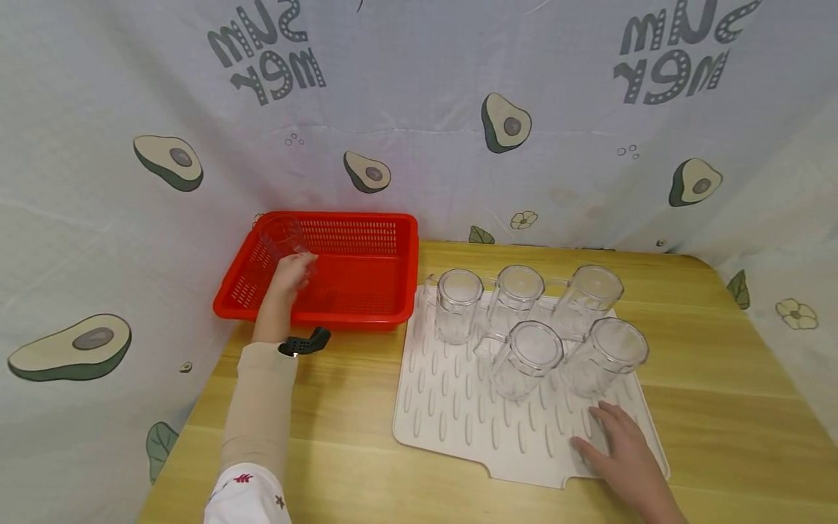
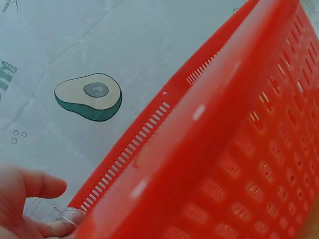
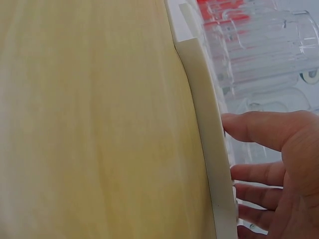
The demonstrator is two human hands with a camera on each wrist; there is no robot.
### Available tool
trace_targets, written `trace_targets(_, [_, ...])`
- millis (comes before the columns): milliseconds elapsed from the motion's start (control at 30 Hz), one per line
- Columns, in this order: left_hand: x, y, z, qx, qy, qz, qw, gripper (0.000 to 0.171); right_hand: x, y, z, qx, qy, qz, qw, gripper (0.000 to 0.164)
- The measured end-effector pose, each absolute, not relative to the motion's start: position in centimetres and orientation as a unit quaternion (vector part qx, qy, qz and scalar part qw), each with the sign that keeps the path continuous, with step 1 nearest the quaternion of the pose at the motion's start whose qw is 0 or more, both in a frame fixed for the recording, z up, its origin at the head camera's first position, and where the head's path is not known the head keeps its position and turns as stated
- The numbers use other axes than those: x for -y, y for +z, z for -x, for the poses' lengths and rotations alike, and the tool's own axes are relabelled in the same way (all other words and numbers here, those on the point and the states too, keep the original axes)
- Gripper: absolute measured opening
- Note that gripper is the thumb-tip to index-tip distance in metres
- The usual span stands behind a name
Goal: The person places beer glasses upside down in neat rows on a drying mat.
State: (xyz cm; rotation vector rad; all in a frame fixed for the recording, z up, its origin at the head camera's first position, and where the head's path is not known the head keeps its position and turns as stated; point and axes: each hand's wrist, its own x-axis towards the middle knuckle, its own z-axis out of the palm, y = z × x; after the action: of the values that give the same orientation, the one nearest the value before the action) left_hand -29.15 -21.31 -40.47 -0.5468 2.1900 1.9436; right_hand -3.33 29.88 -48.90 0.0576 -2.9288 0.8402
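My left hand (image 1: 294,273) reaches over the near rim of a red plastic basket (image 1: 353,318) and grips a clear glass mug (image 1: 281,233) inside its left end. Only a small part of that mug (image 2: 71,216) shows beside the fingers in the left wrist view. Over the front right of a white ribbed drying mat (image 1: 452,429), my right hand (image 1: 625,458) is held with fingers spread and nothing in them. Several clear mugs stand on the mat in two rows; the front right mug (image 1: 605,356) is nearest to the right fingertips.
The basket and the mat sit side by side on a wooden table (image 1: 347,451), basket at the back left. A pale cloth (image 1: 432,65) printed with avocados hangs behind and along both sides of the table.
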Motion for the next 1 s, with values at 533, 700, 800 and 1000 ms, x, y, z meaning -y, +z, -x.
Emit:
trace_targets(533, [21.4, -40.2, 28.2, -0.552, 0.774, 0.267, -0.158, 0.030, -30.0, -49.3, 3.5, 0.962, 0.269, -0.019, 0.047, 0.060])
trace_targets(700, [21.5, -40.5, 28.1, -0.529, 0.780, 0.267, -0.203, 0.032, -29.9, -49.0, 3.5, 0.963, 0.267, -0.016, 0.039, 0.060])
trace_targets(800, [21.5, -40.6, 28.0, -0.518, 0.780, 0.262, -0.231, 0.036, -29.9, -48.7, 3.5, 0.963, 0.268, -0.015, 0.031, 0.060])
trace_targets(1000, [21.1, -40.2, 27.4, -0.519, 0.779, 0.242, -0.256, 0.036, -29.8, -48.2, 3.4, 0.963, 0.270, -0.006, 0.001, 0.063])
